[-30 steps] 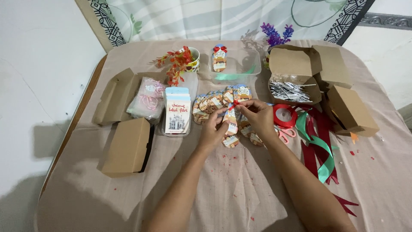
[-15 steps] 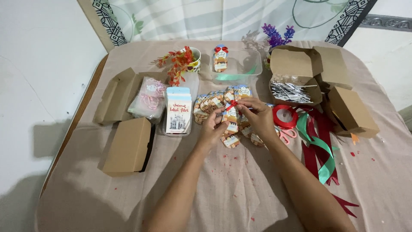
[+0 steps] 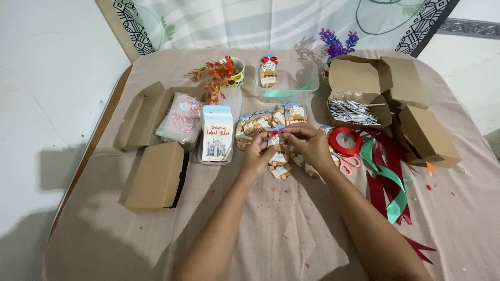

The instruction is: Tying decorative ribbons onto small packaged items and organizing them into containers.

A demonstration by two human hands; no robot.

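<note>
Both hands, left hand (image 3: 259,151) and right hand (image 3: 310,143), now pinch the small favor packet (image 3: 278,141) closer together than a second ago, red bow (image 3: 275,133) apparently being tightened at its top.

A beige cloth (image 3: 291,244) covers the table, flecked with small red scraps. At the left lie a closed brown box (image 3: 156,176) and an open one (image 3: 141,115), with a clear bag of pink loops (image 3: 181,120) between them and a stack of printed cards (image 3: 217,134). At the back stand a cup with red-orange sprigs (image 3: 225,73), a clear plastic tub (image 3: 289,79) and purple flowers (image 3: 337,43). To the right sit a box of silvery pieces (image 3: 356,102), a red ribbon roll (image 3: 346,140), green ribbon (image 3: 388,179) and dark red ribbon (image 3: 383,200).
</note>
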